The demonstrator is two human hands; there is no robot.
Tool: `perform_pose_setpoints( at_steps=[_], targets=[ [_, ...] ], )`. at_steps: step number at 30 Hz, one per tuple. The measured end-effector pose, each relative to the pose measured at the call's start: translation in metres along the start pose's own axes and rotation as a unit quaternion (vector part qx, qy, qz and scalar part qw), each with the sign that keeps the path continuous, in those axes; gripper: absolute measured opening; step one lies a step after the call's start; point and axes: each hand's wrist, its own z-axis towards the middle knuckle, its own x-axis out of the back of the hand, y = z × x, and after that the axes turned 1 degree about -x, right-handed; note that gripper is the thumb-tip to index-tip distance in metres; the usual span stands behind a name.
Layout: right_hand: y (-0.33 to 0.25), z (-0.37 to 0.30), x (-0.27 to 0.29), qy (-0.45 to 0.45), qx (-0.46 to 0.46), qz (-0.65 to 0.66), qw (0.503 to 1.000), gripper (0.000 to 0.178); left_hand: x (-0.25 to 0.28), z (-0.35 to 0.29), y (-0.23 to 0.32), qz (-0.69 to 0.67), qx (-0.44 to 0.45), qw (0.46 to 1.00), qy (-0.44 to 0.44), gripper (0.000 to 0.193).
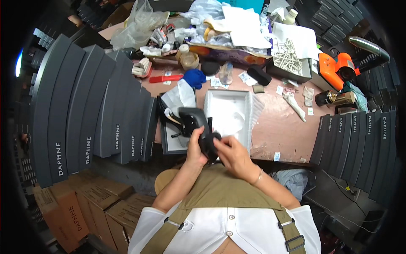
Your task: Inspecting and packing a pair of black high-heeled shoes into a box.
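A black heeled shoe (206, 142) is raised over the near edge of the table, in front of my apron. My left hand (196, 148) is wrapped round its left side. My right hand (233, 155) has bent fingers pressed to the shoe's right side, at a dark rounded piece; I cannot tell whether that is part of the shoe. Behind my left hand stands an open grey shoebox (170, 146) with a second black shoe (170, 119) and white tissue paper (179, 95) in it. To its right lies a white-lined box part (215, 97) with thin wrapping at its edge.
Tall stacks of dark shoeboxes flank the table, on the left (101, 97) and right (359, 139). Along the back are a blue cloth (194, 78), a red-handled tool (163, 79), a box of white sticks (289, 74) and an orange device (336, 70). Cartons (91, 197) stand below left.
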Motion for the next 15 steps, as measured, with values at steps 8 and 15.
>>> perform_pose_setpoints(
  at_steps=[8,15],
  targets=[
    [0.011,0.021,0.004,0.045,0.07,-0.025,0.996,0.038,-0.017,-0.003,-0.013,0.027,-0.153,0.987,0.029,0.011],
    [0.037,-0.053,0.027,-0.125,-0.048,0.129,0.983,0.029,0.003,0.002,-0.003,0.037,0.008,0.998,-0.043,0.041]
  ],
)
